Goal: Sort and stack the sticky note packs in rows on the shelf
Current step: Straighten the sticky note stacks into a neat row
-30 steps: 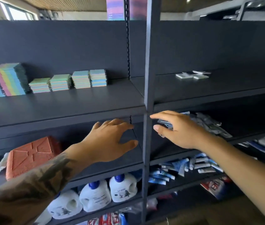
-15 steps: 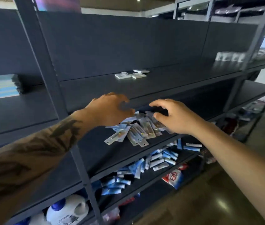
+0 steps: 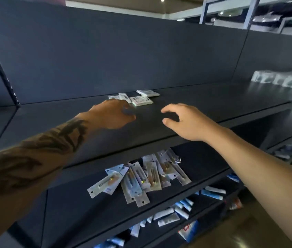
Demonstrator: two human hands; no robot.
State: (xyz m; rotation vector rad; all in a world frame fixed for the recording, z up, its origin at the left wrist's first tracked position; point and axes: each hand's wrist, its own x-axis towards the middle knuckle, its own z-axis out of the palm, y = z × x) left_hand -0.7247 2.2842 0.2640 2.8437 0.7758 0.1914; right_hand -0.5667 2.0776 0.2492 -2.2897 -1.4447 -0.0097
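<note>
Both arms reach over a dark upper shelf (image 3: pixel 213 97). Left hand (image 3: pixel 112 114), on a tattooed forearm, sits near the back of the shelf; its fingers point toward a small cluster of flat white packs (image 3: pixel 138 98) and partly cover the nearest one. Whether the fingers touch or pinch a pack cannot be told; they are hidden behind the back of the hand. Right hand (image 3: pixel 186 120) hovers over bare shelf, just right of the left hand, fingers loosely curled with thumb and forefinger apart, holding nothing.

The white packs lie flat against the shelf's back panel, a few touching or overlapping, one lying slightly apart to the right. No coloured sticky note packs can be made out.

Next shelf down: a loose heap of long clear blister packs (image 3: pixel 141 179). Below that, scattered blue-and-white tubes (image 3: pixel 170 215). Far right on the upper shelf, a blurred row of white boxes (image 3: pixel 276 79).
</note>
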